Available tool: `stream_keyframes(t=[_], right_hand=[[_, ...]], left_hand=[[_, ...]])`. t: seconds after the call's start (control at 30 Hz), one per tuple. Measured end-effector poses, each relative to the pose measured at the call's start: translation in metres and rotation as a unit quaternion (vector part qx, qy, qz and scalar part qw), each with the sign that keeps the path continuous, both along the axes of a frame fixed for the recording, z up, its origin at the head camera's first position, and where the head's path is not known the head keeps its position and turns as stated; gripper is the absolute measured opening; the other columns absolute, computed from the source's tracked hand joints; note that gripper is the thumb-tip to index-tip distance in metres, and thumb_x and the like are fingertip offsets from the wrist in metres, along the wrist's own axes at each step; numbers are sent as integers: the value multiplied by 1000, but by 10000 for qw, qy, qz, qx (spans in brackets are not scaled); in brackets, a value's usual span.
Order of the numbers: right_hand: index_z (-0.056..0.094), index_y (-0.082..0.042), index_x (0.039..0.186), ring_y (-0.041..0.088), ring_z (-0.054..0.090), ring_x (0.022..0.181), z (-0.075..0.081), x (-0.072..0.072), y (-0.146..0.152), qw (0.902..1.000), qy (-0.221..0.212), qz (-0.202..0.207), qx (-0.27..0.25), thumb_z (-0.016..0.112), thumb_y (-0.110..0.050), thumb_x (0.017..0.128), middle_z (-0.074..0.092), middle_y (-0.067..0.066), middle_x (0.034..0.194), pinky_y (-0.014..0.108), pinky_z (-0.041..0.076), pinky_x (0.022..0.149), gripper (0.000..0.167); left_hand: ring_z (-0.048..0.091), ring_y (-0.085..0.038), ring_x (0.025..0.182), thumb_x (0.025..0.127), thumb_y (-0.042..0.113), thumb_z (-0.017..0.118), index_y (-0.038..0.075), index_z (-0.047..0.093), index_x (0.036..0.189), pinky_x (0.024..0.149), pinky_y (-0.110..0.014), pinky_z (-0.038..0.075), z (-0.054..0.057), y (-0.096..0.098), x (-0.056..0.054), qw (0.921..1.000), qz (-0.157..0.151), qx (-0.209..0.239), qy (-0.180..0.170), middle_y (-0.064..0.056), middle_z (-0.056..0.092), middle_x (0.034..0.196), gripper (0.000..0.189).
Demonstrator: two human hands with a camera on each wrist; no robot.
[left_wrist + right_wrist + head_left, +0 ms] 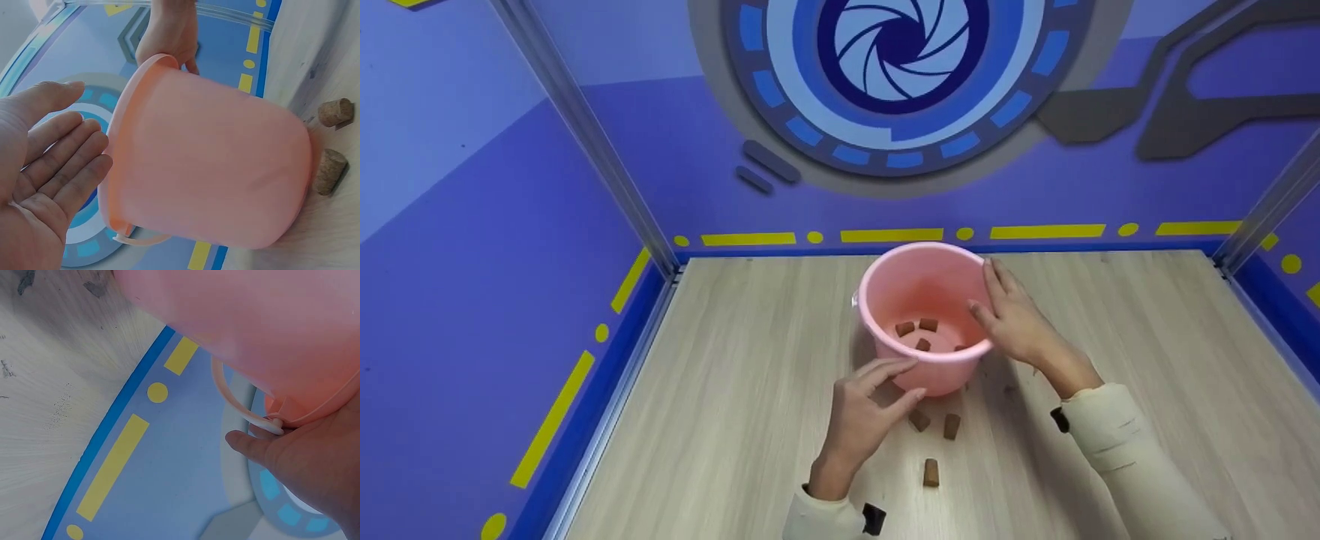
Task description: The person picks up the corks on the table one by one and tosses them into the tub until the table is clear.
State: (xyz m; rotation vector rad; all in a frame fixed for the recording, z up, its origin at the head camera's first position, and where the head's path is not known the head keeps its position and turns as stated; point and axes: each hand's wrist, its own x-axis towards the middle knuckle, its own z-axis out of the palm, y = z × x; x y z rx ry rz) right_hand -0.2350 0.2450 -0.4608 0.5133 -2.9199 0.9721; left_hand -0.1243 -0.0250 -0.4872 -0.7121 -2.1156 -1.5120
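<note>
A pink bucket [941, 375] stands on the table with its mouth tipped toward me; several brown corks [928, 325] lie inside it. My right hand [1024, 326] grips the bucket's right rim, thumb over the inside and fingers outside. In the right wrist view, the same hand [315, 458] is beside the bucket's handle [233, 396]. My left hand [859, 416] is at the near side, its fingertips right at the front rim. Its fingers extend, palm toward the bucket, in the left wrist view. Three corks lie on the table before the bucket, the nearest cork [931, 473] upright in view.
The pale wood table [735, 390] is bounded by a blue back wall [675, 165] with yellow marks and a left side panel [472, 315]. Metal posts [600, 157] stand at the corners. Dark smudges [95, 287] mark the tabletop.
</note>
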Motion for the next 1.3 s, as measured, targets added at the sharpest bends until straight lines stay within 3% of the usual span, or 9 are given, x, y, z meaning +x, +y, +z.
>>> stream_keyframes(t=[0.2, 0.5, 0.7, 0.93, 1.13, 1.3], right_hand=[[8, 9, 165, 55, 9, 156, 1, 1, 0, 9999, 52, 27, -82, 48, -38, 113, 4, 33, 172, 71, 14, 122, 81], [6, 9, 165, 55, 8, 156, -1, -1, 1, 10000, 2, 2, -35, 47, -41, 113, 2, 32, 172, 71, 12, 123, 83], [4, 9, 165, 55, 7, 156, -1, -1, 1, 10000, 3, 52, -34, 46, -43, 113, 1, 32, 172, 71, 11, 123, 84], [4, 9, 165, 55, 7, 157, -1, -2, 1, 10000, 10, 64, -33, 46, -43, 113, 1, 33, 172, 70, 12, 123, 84], [5, 8, 165, 53, 7, 157, 1, 0, 0, 10000, -77, 17, 10, 46, -44, 113, 1, 31, 173, 70, 12, 123, 85], [6, 8, 166, 53, 7, 157, 1, 1, 0, 9999, -106, -19, 31, 46, -45, 113, 1, 31, 173, 71, 13, 123, 85]], left_hand=[[74, -16, 107, 87, 14, 90, 5, 80, 118, 94, -31, 59, -9, 2, 5, 9998, -103, -147, 80, -2, 79, 113, 34], [73, -13, 109, 86, 14, 90, 8, 79, 120, 94, -31, 59, -25, 4, 12, 9987, -343, -336, -194, 1, 78, 115, 36], [73, -12, 107, 85, 10, 90, 5, 79, 119, 92, -28, 59, -33, 8, 16, 9981, -401, -444, -152, -1, 78, 114, 35], [74, -11, 104, 85, 9, 90, 8, 80, 117, 88, -37, 62, -42, 9, 19, 9971, -554, -460, -255, 1, 78, 113, 34], [71, -4, 98, 86, 6, 89, 9, 80, 118, 85, -26, 60, -50, 10, 21, 9945, -683, -659, -435, 2, 78, 112, 34], [74, -11, 103, 87, 7, 89, 8, 80, 117, 89, -22, 58, -56, 10, 22, 9917, -723, -907, -559, 0, 78, 112, 31]])
